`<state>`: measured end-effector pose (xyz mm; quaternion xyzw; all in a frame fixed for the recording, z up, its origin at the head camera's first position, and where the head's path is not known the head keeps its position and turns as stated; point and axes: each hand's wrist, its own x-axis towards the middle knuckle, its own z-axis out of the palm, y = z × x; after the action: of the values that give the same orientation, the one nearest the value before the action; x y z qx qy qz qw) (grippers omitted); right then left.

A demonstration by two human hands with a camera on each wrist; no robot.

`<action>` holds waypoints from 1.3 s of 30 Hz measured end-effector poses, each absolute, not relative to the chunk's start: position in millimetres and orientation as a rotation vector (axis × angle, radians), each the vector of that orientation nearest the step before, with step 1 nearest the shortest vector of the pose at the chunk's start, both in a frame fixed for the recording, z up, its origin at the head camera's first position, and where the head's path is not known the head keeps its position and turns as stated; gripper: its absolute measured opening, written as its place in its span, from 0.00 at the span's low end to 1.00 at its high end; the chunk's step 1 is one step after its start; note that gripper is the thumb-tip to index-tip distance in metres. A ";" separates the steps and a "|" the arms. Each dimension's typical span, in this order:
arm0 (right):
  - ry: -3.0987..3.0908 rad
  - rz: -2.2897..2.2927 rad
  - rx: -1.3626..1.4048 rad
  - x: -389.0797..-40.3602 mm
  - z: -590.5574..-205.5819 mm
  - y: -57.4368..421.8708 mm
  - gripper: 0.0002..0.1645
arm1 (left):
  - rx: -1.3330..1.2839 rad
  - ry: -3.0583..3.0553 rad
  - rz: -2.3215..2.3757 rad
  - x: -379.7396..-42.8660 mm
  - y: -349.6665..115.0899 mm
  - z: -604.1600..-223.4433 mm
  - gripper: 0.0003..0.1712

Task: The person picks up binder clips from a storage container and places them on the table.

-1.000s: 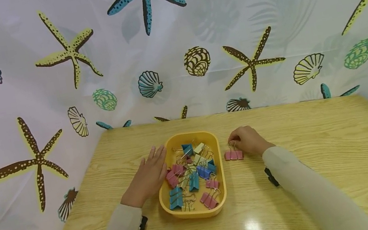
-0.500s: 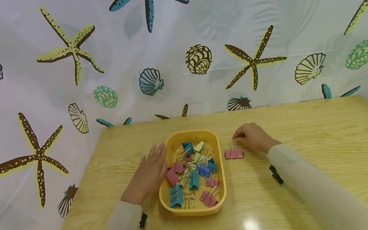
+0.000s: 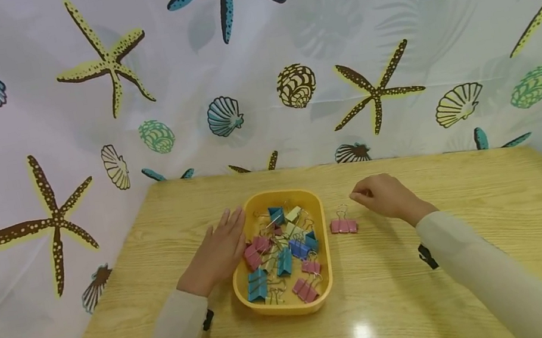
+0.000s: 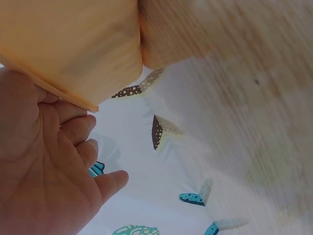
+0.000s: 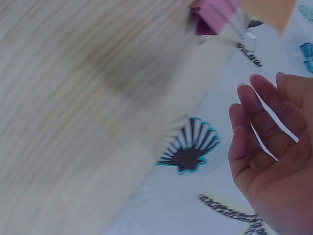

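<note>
A pink binder clip point(image 3: 343, 226) rests on the table just right of the yellow tray, its wire handles pointing to the back. My right hand point(image 3: 386, 196) hovers to the right of this clip, apart from it and holding nothing; its fingers are loosely bent in the right wrist view point(image 5: 274, 132). The yellow tray point(image 3: 286, 310) holds several binder clips in blue, pink and pale yellow, among them a teal clip point(image 3: 257, 285) and a dark blue clip point(image 3: 300, 249). My left hand point(image 3: 217, 252) lies with extended fingers against the tray's left rim, as the left wrist view point(image 4: 49, 156) also shows.
The wooden table point(image 3: 454, 221) extends to both sides of the tray. A white curtain point(image 3: 251, 57) printed with starfish and shells closes off the back and sides. A black wrist strap point(image 3: 427, 256) shows under the right sleeve.
My right hand has let go of the pink binder clip's handles and moved right, away from it. The clip stays on the table. The left hand keeps its place at the tray.
</note>
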<state>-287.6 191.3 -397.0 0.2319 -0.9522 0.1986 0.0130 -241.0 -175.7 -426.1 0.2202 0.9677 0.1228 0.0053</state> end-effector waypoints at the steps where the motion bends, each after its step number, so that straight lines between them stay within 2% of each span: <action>1: -2.959 0.617 0.735 -285.9 -393.8 188.3 0.16 | 0.691 3.032 0.379 -241.4 -176.1 -426.0 0.32; 16: -2.949 0.516 1.157 -245.5 -348.2 108.7 0.13 | 0.690 3.020 0.370 -240.5 -177.5 -425.3 0.33; 22: -2.994 0.411 1.345 -234.5 -345.0 89.5 0.09 | 0.697 3.017 0.377 -239.4 -177.1 -425.7 0.33; 32: -3.075 0.381 1.428 -224.5 -350.6 74.6 0.09 | 0.703 2.979 0.454 -240.3 -176.3 -425.9 0.34; 39: -3.154 0.335 1.475 -221.7 -357.2 70.3 0.19 | 0.684 2.931 0.509 -238.2 -175.1 -422.6 0.34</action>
<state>-221.7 70.3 -357.2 0.4148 -0.8875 0.0943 -0.1773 -238.2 -175.1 -422.6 0.2239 0.9592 0.1667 0.0442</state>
